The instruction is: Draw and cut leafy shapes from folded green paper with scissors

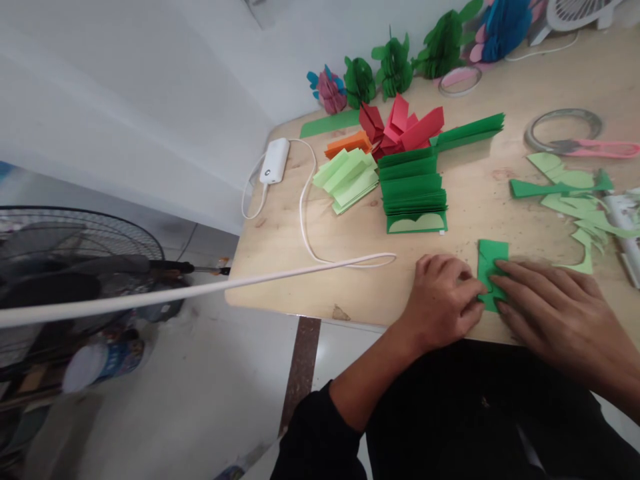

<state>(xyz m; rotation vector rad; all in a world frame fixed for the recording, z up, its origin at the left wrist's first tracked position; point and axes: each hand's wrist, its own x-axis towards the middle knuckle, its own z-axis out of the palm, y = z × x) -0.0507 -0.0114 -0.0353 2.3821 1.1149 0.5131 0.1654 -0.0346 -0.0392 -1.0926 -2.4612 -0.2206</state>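
Near the table's front edge lies a small folded piece of green paper. My left hand is closed, fingers curled, its thumb and forefinger gripping the paper's left edge. Stretched out flat, the fingers of my right hand press on the paper's right side and hide part of it. Just beyond are stacked folded dark green papers, the front one bearing a pale green scalloped piece. Folded light green papers lie left of that stack, and folded red papers behind it.
A white cable runs from a white power bank across the wooden table. Pink-handled scissors, a tape roll and pale green scraps lie right. Paper figures line the wall; a black fan stands left.
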